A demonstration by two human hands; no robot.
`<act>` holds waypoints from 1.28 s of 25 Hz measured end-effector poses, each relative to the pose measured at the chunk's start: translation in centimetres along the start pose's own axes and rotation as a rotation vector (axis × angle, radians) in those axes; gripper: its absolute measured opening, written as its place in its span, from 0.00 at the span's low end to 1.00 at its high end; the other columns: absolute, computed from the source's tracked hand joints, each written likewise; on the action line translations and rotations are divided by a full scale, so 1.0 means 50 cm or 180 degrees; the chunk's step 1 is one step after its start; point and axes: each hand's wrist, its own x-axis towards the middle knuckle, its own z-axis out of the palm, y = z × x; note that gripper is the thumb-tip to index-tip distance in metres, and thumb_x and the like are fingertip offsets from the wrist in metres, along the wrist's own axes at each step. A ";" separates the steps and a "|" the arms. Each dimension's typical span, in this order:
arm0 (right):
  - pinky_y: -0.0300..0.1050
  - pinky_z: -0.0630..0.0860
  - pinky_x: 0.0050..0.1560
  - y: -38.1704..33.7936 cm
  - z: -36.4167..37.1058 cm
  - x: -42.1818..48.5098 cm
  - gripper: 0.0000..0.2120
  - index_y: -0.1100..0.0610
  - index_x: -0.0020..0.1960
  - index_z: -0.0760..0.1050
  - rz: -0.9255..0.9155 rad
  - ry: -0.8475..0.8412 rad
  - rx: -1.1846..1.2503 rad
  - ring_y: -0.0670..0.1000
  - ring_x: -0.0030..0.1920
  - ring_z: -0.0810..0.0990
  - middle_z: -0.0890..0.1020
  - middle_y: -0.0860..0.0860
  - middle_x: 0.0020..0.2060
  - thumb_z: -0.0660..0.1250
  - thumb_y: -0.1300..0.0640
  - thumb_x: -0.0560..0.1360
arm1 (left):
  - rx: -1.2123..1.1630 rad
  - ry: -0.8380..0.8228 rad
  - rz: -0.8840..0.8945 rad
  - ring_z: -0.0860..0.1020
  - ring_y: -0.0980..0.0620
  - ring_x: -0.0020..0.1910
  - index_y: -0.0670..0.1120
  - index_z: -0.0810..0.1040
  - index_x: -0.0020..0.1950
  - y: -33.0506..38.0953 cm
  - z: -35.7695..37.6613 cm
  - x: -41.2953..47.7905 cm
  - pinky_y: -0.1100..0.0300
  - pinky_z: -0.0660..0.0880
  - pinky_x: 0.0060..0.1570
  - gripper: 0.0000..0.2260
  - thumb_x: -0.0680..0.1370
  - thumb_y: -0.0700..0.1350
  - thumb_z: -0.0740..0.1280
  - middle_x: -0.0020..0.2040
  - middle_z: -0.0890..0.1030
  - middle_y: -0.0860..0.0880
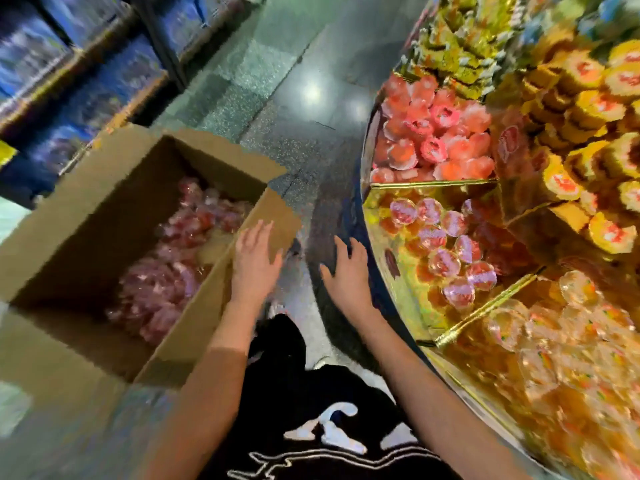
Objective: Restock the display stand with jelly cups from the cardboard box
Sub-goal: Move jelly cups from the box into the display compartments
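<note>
Now both hands are empty, with fingers spread and straight, gripping nothing. The left hand (256,261) lies palm down over the near right flap (277,213) of the cardboard box (69,220); whether it touches the flap cannot be told through the blur. The right hand (348,275) hangs palm down over the floor (294,98), between the box and the curved rim of the display stand (366,216), close to the rim. Inside the open box lies a loose heap of red jelly cups (162,282), well below its top edge. On the stand, to the right, gold dividers (485,306) split the tier into compartments: the one nearest the right hand holds red cups with pinkish lids (446,244), the one beyond it pink cups (436,143), the nearest one orange cups (554,358). Yellow packs (588,133) are stacked on the higher tier. Blurred blue shelves (69,64) stand behind the box.
</note>
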 end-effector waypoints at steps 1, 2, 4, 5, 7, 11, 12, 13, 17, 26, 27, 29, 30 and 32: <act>0.54 0.52 0.75 -0.028 0.023 0.002 0.29 0.60 0.77 0.58 -0.0153 -0.0178 -0.0071 0.62 0.76 0.54 0.58 0.63 0.75 0.63 0.51 0.80 | 0.0002 0.0111 -0.0149 0.62 0.39 0.74 0.43 0.67 0.76 -0.032 -0.018 -0.006 0.52 0.52 0.74 0.25 0.79 0.44 0.67 0.75 0.66 0.42; 0.54 0.52 0.75 -0.058 0.045 0.008 0.29 0.59 0.77 0.57 -0.0275 -0.0358 -0.0121 0.61 0.76 0.53 0.57 0.63 0.76 0.63 0.51 0.80 | 0.0034 0.0221 -0.0245 0.64 0.39 0.74 0.42 0.67 0.75 -0.066 -0.036 -0.012 0.51 0.53 0.74 0.25 0.79 0.44 0.68 0.75 0.68 0.41; 0.54 0.53 0.75 -0.119 0.085 0.025 0.29 0.59 0.77 0.57 -0.0511 -0.0707 -0.0186 0.61 0.76 0.52 0.56 0.62 0.76 0.62 0.50 0.81 | 0.0043 0.0345 -0.0418 0.66 0.39 0.72 0.41 0.69 0.73 -0.134 -0.063 -0.028 0.52 0.54 0.73 0.25 0.78 0.44 0.69 0.73 0.70 0.40; 0.55 0.53 0.75 -0.144 0.101 0.035 0.29 0.60 0.77 0.57 -0.0647 -0.0857 -0.0203 0.61 0.76 0.52 0.57 0.62 0.75 0.62 0.50 0.81 | 0.0005 0.0371 -0.0567 0.65 0.40 0.72 0.42 0.69 0.74 -0.166 -0.068 -0.038 0.53 0.53 0.73 0.25 0.78 0.45 0.69 0.73 0.70 0.41; 0.57 0.55 0.74 -0.205 0.148 0.069 0.27 0.61 0.75 0.60 -0.0953 -0.1171 -0.0269 0.63 0.75 0.54 0.59 0.63 0.74 0.63 0.51 0.81 | -0.0163 0.0362 -0.1082 0.61 0.42 0.75 0.45 0.66 0.76 -0.239 -0.080 -0.048 0.50 0.52 0.75 0.25 0.80 0.49 0.67 0.75 0.67 0.44; 0.57 0.57 0.74 -0.314 0.250 0.132 0.30 0.56 0.78 0.56 -0.0951 -0.1830 -0.0408 0.61 0.77 0.52 0.55 0.59 0.77 0.62 0.47 0.81 | -0.0788 0.0301 -0.1694 0.60 0.42 0.76 0.45 0.66 0.75 -0.382 -0.097 -0.073 0.45 0.57 0.75 0.26 0.79 0.48 0.67 0.76 0.65 0.43; 0.56 0.56 0.74 -0.335 0.282 0.147 0.31 0.55 0.78 0.55 -0.0951 -0.1937 -0.0497 0.60 0.77 0.51 0.55 0.58 0.77 0.62 0.47 0.81 | -0.0910 0.0279 -0.1787 0.61 0.43 0.75 0.46 0.66 0.75 -0.415 -0.100 -0.079 0.45 0.58 0.74 0.25 0.79 0.47 0.68 0.76 0.65 0.43; 0.55 0.56 0.74 -0.348 0.309 0.163 0.31 0.55 0.78 0.56 -0.0926 -0.2012 -0.0561 0.59 0.77 0.51 0.55 0.58 0.77 0.62 0.47 0.80 | -0.0984 0.0247 -0.1833 0.62 0.44 0.75 0.46 0.67 0.75 -0.443 -0.097 -0.082 0.46 0.59 0.74 0.25 0.79 0.47 0.68 0.75 0.66 0.44; 0.54 0.57 0.74 -0.384 0.410 0.214 0.32 0.55 0.78 0.57 -0.0950 -0.2350 -0.0957 0.59 0.77 0.51 0.57 0.58 0.77 0.65 0.47 0.79 | -0.1098 -0.0121 -0.2174 0.58 0.42 0.75 0.48 0.63 0.77 -0.541 -0.056 -0.074 0.49 0.54 0.75 0.27 0.80 0.54 0.64 0.76 0.63 0.43; 0.57 0.63 0.72 -0.358 0.614 0.400 0.43 0.53 0.78 0.52 -0.1327 -0.3307 -0.2144 0.64 0.73 0.60 0.61 0.61 0.73 0.73 0.46 0.72 | -0.1545 -0.0403 -0.1967 0.58 0.47 0.76 0.49 0.61 0.78 -0.642 0.092 0.022 0.53 0.54 0.76 0.29 0.79 0.49 0.68 0.78 0.60 0.48; 0.56 0.61 0.73 -0.348 0.630 0.416 0.46 0.52 0.79 0.49 -0.1384 -0.3506 -0.2270 0.63 0.74 0.58 0.59 0.61 0.75 0.74 0.45 0.72 | -0.1391 -0.0371 -0.1910 0.57 0.47 0.76 0.49 0.61 0.78 -0.646 0.109 0.022 0.53 0.54 0.75 0.30 0.79 0.49 0.68 0.78 0.60 0.49; 0.57 0.54 0.76 -0.330 0.661 0.445 0.52 0.49 0.79 0.41 -0.1683 -0.3824 -0.2596 0.62 0.77 0.52 0.54 0.61 0.78 0.74 0.43 0.70 | -0.0900 -0.0357 -0.1903 0.54 0.50 0.78 0.49 0.58 0.79 -0.644 0.136 0.025 0.50 0.59 0.73 0.31 0.79 0.48 0.68 0.79 0.58 0.51; 0.58 0.52 0.76 -0.323 0.672 0.450 0.54 0.47 0.79 0.38 -0.1885 -0.3877 -0.2755 0.62 0.78 0.50 0.52 0.60 0.78 0.74 0.42 0.70 | -0.0660 -0.0359 -0.1924 0.53 0.50 0.78 0.50 0.57 0.80 -0.638 0.145 0.026 0.49 0.62 0.71 0.32 0.79 0.48 0.68 0.80 0.56 0.51; 0.59 0.51 0.77 -0.312 0.688 0.453 0.55 0.47 0.79 0.35 -0.2227 -0.3915 -0.2966 0.61 0.78 0.51 0.51 0.60 0.78 0.73 0.41 0.70 | -0.0554 -0.0421 -0.2049 0.51 0.50 0.79 0.52 0.54 0.80 -0.631 0.165 0.039 0.42 0.64 0.71 0.34 0.78 0.50 0.68 0.80 0.54 0.50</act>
